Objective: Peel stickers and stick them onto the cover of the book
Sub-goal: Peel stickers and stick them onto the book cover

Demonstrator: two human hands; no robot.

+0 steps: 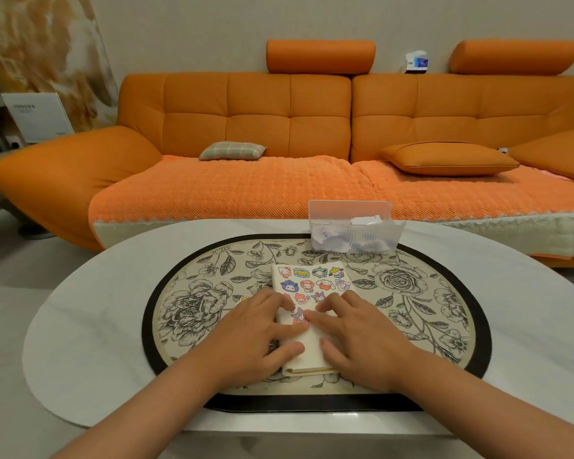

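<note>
One book (pixel 309 359), long axis toward sofa (pixel 256 127), left hand (pixel 254 331) and right hand (pixel 360 334) pressing it, fingers (pixel 275 301) straight

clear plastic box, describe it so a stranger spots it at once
Find the white oval table before the orange sofa. On the far edge of its floral mat stands the clear rectangular plastic box. Only it is see-through, holding white scraps.

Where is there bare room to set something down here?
Free: the floral oval placemat on either side of the cream sticker-covered book, out to its black rim, and the white oval table beyond. Crowded: the middle, where left hand and right hand press the book, and the clear plastic box behind.
</note>
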